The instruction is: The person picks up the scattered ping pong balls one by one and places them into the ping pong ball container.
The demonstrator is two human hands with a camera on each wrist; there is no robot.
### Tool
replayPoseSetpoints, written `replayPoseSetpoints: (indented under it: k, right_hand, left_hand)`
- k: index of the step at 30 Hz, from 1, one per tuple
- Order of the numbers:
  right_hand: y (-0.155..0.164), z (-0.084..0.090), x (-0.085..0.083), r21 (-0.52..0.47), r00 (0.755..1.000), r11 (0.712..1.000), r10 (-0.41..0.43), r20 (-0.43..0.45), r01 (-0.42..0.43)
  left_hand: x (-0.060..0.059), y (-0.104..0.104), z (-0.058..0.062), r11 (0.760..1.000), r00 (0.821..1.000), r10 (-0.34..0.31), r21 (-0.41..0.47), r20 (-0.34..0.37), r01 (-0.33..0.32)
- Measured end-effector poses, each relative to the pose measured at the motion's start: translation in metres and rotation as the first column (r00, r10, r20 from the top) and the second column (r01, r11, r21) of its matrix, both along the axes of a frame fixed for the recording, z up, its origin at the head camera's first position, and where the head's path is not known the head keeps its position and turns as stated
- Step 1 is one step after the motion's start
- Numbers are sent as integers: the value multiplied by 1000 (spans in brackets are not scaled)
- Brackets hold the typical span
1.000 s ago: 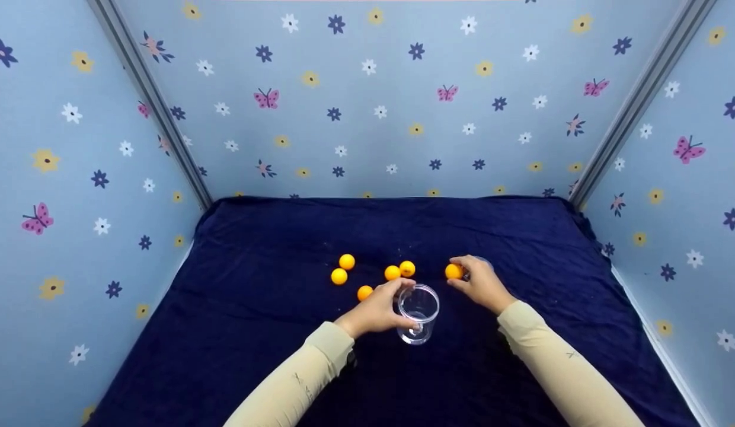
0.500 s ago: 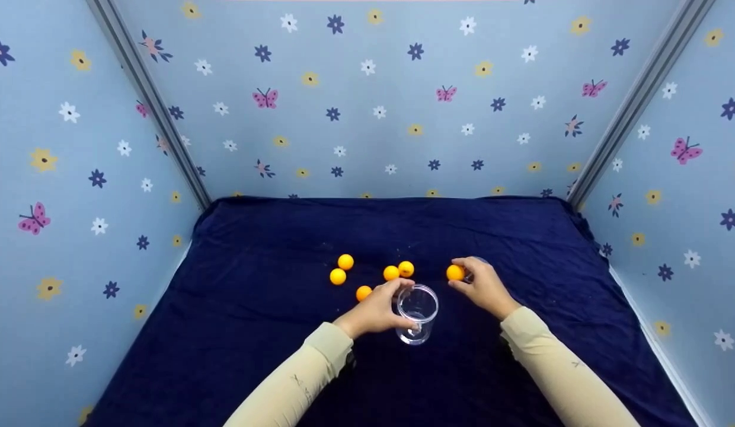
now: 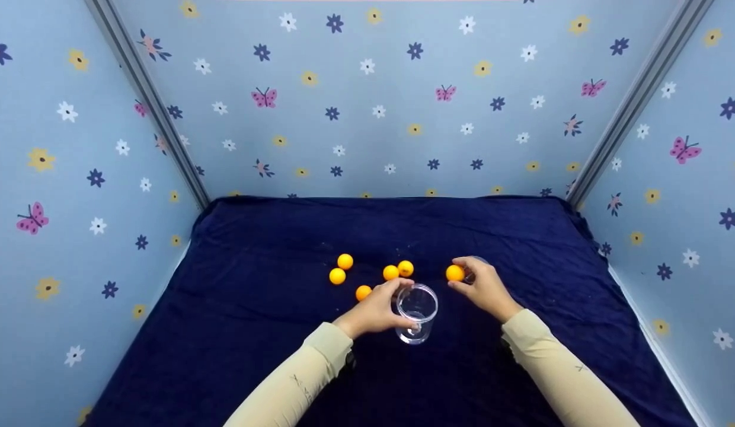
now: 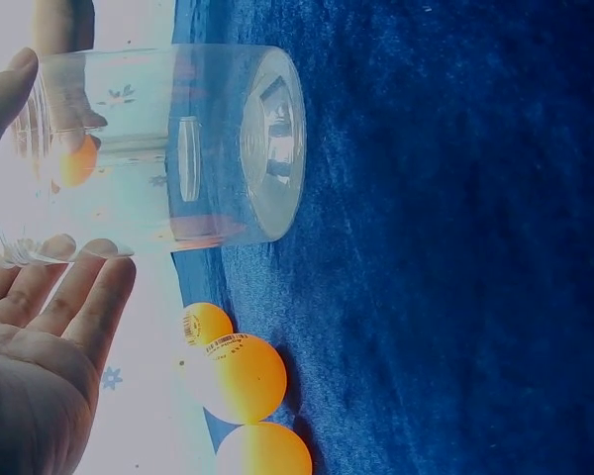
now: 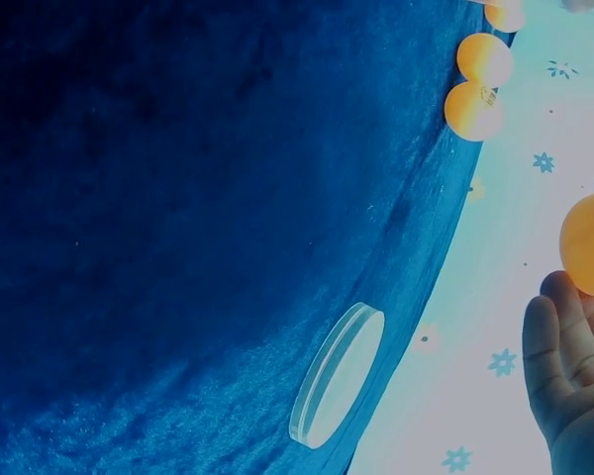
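My left hand [image 3: 373,311] grips a clear plastic jar [image 3: 428,325] near its rim, thumb on one side and fingers on the other. The jar is upright, mouth up, with nothing inside. To its right, my right hand [image 3: 486,290] pinches an orange ping-pong ball [image 3: 454,273] between thumb and fingertips, held above the cloth. A round clear lid [image 5: 342,376] lies flat on the cloth below the right hand, mostly hidden by it in the head view. Just beyond the left hand sit two touching balls [image 3: 390,273], and another ball [image 3: 363,292] is partly covered by its fingers.
Two more orange balls [image 3: 337,276] lie close together farther left. A dark blue velvet cloth [image 3: 272,332] with some creases covers the table. Flowered walls [image 3: 367,136] enclose the back and both sides, with grey metal posts [image 3: 151,101] at the corners.
The right hand and its ball have drawn very slightly toward the person. The left hand keeps the jar in the same spot, and the loose balls have not moved.
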State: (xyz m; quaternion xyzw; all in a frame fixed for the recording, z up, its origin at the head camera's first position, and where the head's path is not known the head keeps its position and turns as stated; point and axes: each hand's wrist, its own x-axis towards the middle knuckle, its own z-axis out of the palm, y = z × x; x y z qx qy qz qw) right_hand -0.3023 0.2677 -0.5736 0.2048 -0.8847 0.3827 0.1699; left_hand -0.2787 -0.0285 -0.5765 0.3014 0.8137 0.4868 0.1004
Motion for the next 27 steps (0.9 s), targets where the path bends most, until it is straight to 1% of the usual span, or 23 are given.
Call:
replayPoseSetpoints:
  k: [6,12,19,24,27]
  right_hand:
    - [-4,5,3,-24,1000,1000,15,1,-15]
    - [-9,14,8,-25,999,998,52,2,-52]
    - [-14,17,9,-55,995,994,91,-30,-93]
    - [-17,17,10,-68,994,992,100,-47,-103]
    - [-19,17,11,-68,991,991,110,-73,-115]
  left_hand:
    - [-1,0,-2,1000,1000,-7,16,-7,7]
    - [-1,0,-2,999,1000,-15,38,-1,15]
    - [-2,0,-3,999,1000,-15,36,-17,16]
    - [-1,-1,-2,999,1000,-21,35,0,21]
    - [-1,-1,-2,999,1000,-19,34,1,19]
